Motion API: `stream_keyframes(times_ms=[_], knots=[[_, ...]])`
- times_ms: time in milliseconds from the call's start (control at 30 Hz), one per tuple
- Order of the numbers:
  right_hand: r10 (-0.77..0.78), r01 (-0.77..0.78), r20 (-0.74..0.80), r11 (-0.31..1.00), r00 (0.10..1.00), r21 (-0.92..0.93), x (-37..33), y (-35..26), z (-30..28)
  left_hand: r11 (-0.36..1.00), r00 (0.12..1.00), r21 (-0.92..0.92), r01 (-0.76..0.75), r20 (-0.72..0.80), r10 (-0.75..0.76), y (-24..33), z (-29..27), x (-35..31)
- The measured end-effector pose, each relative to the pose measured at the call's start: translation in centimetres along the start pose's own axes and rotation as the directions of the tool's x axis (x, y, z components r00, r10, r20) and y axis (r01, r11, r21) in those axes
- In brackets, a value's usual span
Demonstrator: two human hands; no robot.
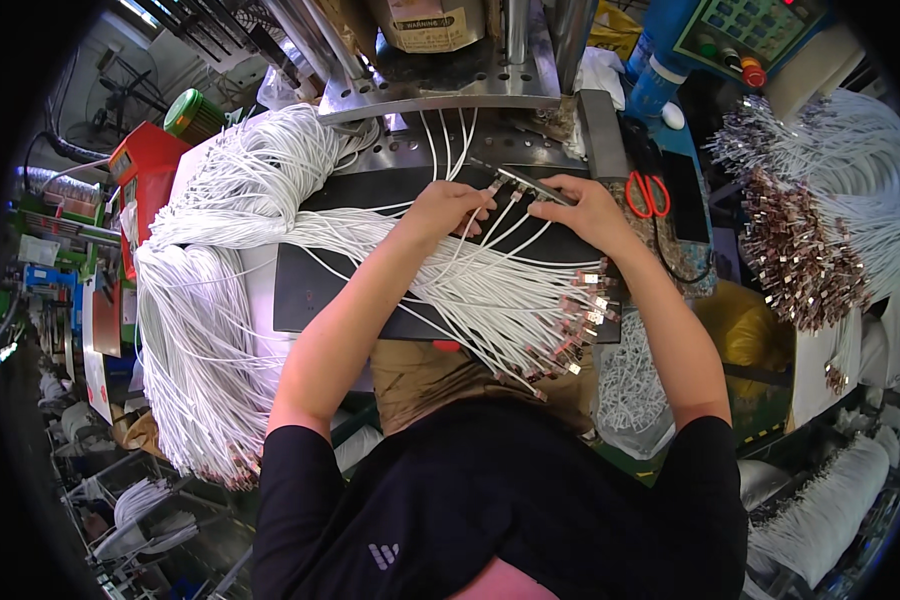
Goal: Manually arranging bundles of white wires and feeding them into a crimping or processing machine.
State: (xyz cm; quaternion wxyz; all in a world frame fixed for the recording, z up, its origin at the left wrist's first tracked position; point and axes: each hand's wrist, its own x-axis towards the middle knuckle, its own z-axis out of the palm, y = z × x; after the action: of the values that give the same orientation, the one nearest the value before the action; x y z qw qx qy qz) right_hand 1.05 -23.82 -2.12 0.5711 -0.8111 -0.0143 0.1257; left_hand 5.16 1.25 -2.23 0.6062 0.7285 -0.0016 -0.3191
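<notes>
Right hand is clamped on a metal strip in front of the press, apparently for steadiness; a cable end is pinched by the left hand, seemingly for control. White cables are fanned farther from the press, probably for reach.

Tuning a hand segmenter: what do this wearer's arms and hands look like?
Short black fabric sleeves, part of a black T-shirt with a small pale slanted-stroke mark. Left hand and right hand are bare, as are the forearms; no gloves or watch visible.
</notes>
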Motion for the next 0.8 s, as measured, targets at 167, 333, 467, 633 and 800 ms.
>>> stream_keyframes(times_ms=[167,333,467,633,800], knots=[[-0.118,0.119,0.029,0.992,0.993,-0.049,0.1,0.7,0.1,1.0,0.998,-0.01,0.013,0.061,-0.012,-0.3,-0.1,0.1],[-0.082,0.085,0.038,0.994,0.996,-0.066,-0.1,0.3,-0.1,1.0,0.999,-0.029,0.008,0.043,-0.007,-0.2,0.4,0.2],[-0.054,0.062,0.045,0.973,0.998,-0.221,-0.8,-2.1,-0.2,0.945,0.993,0.311,-0.098,-0.037,0.115,0.5,0.7,-0.6],[-0.599,0.299,-0.131,0.562,0.79,-0.772,3.1,-2.1,0.9,0.357,0.67,0.899,-0.254,-0.103,0.735,2.9,-1.4,-0.1],[-0.823,0.362,-0.205,0.438,0.53,-0.823,16.3,-1.5,0.9,0.144,0.662,0.979,-0.147,-0.011,0.75,3.6,-3.0,7.6]])
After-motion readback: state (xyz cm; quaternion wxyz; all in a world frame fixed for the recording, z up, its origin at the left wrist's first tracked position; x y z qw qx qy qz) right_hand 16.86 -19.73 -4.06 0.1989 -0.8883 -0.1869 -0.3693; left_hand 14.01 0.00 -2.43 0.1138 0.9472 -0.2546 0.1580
